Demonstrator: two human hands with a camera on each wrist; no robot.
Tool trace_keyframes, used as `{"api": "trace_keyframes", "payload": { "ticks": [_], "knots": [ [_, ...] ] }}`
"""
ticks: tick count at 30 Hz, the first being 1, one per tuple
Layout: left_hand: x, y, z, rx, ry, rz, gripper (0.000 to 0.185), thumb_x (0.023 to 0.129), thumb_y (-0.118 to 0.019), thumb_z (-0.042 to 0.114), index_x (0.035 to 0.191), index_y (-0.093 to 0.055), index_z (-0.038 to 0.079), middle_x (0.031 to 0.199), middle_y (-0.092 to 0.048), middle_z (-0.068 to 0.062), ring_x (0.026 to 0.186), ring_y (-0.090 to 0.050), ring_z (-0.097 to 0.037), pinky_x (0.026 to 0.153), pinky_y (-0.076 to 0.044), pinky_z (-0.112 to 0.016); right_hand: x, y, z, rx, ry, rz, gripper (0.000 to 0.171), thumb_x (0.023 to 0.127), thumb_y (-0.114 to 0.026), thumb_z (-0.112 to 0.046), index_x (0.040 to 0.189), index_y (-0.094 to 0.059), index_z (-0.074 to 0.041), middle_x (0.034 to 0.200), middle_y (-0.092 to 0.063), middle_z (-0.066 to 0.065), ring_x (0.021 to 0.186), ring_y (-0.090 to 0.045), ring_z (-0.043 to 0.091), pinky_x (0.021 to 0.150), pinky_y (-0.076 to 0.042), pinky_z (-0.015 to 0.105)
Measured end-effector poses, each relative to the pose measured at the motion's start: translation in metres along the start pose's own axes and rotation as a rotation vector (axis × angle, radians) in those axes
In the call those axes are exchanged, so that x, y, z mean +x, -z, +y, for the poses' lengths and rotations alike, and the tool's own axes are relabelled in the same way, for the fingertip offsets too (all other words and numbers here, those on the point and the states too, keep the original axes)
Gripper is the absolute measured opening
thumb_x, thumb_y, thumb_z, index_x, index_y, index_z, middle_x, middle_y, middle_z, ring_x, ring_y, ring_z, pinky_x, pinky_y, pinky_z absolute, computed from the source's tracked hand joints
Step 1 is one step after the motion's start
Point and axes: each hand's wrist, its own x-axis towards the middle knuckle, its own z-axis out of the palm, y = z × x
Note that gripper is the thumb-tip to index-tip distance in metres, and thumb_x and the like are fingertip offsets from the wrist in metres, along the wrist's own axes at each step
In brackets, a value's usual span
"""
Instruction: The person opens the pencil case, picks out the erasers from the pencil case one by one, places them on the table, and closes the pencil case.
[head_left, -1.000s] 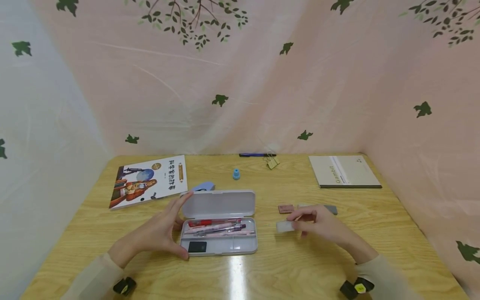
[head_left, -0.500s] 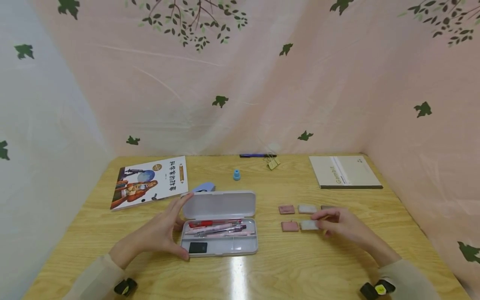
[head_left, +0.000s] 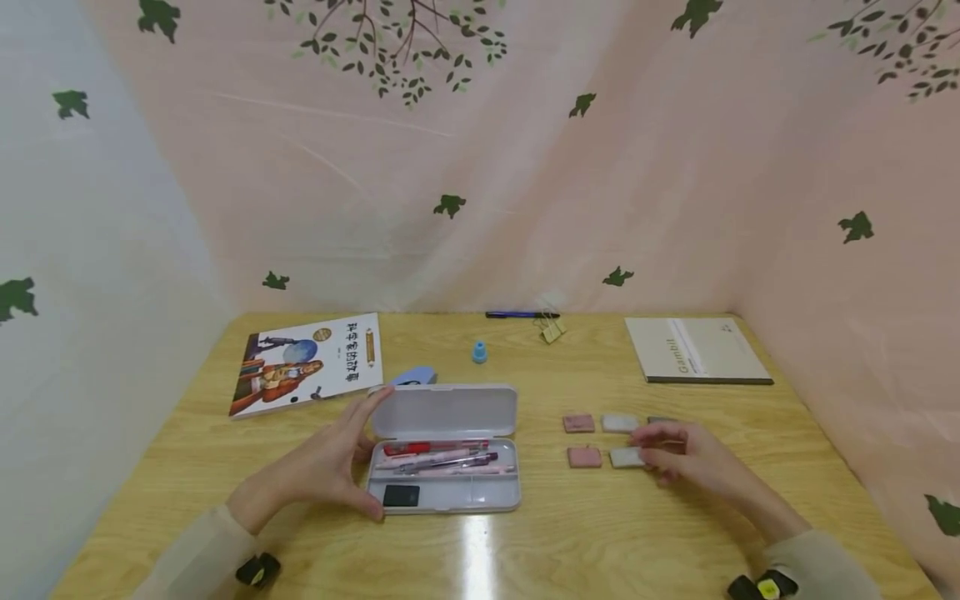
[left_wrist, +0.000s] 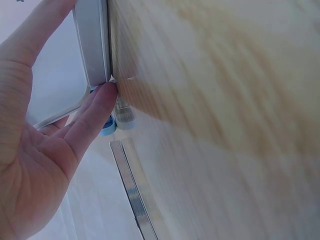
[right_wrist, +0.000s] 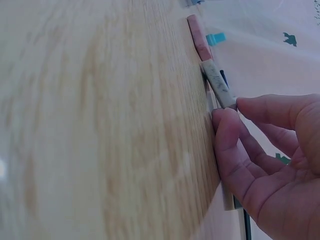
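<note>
My left hand (head_left: 318, 467) grips the left side of an open white pencil case (head_left: 444, 412), fingers at the raised lid and thumb at the front corner. Several pens (head_left: 438, 458) lie in its rear compartment, and a black block (head_left: 401, 496) sits in the front one. To the right, my right hand (head_left: 701, 462) pinches the right end of a white eraser (right_wrist: 218, 82), which is at the table. Left of that is a pink eraser (head_left: 584, 457). Behind lie another pink eraser (head_left: 578, 423), another white eraser (head_left: 619, 423) and a grey one (head_left: 660, 419), partly hidden by my fingers.
A picture-covered book (head_left: 307, 365) lies back left, a notebook (head_left: 697, 350) back right. Behind the case are a blue-violet object (head_left: 415, 376) and a small light-blue piece (head_left: 479, 352). A pen (head_left: 521, 315) and binder clip (head_left: 552, 332) lie near the back cloth.
My right hand has carried the white eraser rightward and lowered it beside the front pink eraser, uncovering the erasers behind. My left hand stays on the case. The head view has shifted slightly.
</note>
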Motion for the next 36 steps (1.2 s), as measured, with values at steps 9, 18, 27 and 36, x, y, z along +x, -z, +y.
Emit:
{"api": "trace_keyframes", "payload": {
  "ticks": [9,18,27,36],
  "knots": [
    [0.001,0.000,0.000,-0.003,-0.006,-0.003,0.144,0.059,-0.095,0.054,0.164,-0.003,0.021,0.144,-0.034,-0.010,0.098,-0.068,-0.016,0.085,-0.058,-0.036,-0.004,0.002,0.000,0.014,-0.007,0.017,0.044,0.098,-0.068,-0.013,0.133,-0.056,0.011,0.125,-0.062,0.024,0.092,-0.068,0.020,0.070,-0.060,0.036],
    [0.001,0.000,0.000,-0.009,0.004,-0.011,0.143,0.059,-0.095,0.053,0.164,-0.001,0.027,0.145,-0.033,-0.010,0.100,-0.068,-0.016,0.087,-0.057,-0.036,-0.006,-0.010,-0.028,-0.095,0.100,0.071,0.038,0.098,-0.069,-0.016,0.128,-0.062,0.007,0.123,-0.063,0.026,0.088,-0.067,0.019,0.067,-0.060,0.037],
    [0.000,0.001,0.001,-0.012,0.025,-0.009,0.143,0.059,-0.095,0.054,0.164,0.000,0.029,0.147,-0.032,-0.012,0.101,-0.068,-0.016,0.088,-0.057,-0.039,0.015,-0.050,-0.067,-0.184,0.244,-0.046,0.029,0.097,-0.071,-0.016,0.122,-0.070,-0.003,0.125,-0.067,0.020,0.096,-0.068,0.022,0.075,-0.059,0.035],
    [0.002,0.002,0.001,-0.004,0.031,-0.015,0.144,0.059,-0.095,0.055,0.164,0.000,0.029,0.147,-0.033,-0.012,0.100,-0.068,-0.015,0.088,-0.057,-0.039,0.046,-0.104,-0.095,-0.140,0.306,-0.197,0.027,0.098,-0.068,-0.014,0.121,-0.070,0.001,0.116,-0.070,0.018,0.096,-0.068,0.020,0.076,-0.059,0.032]
  ]
}}
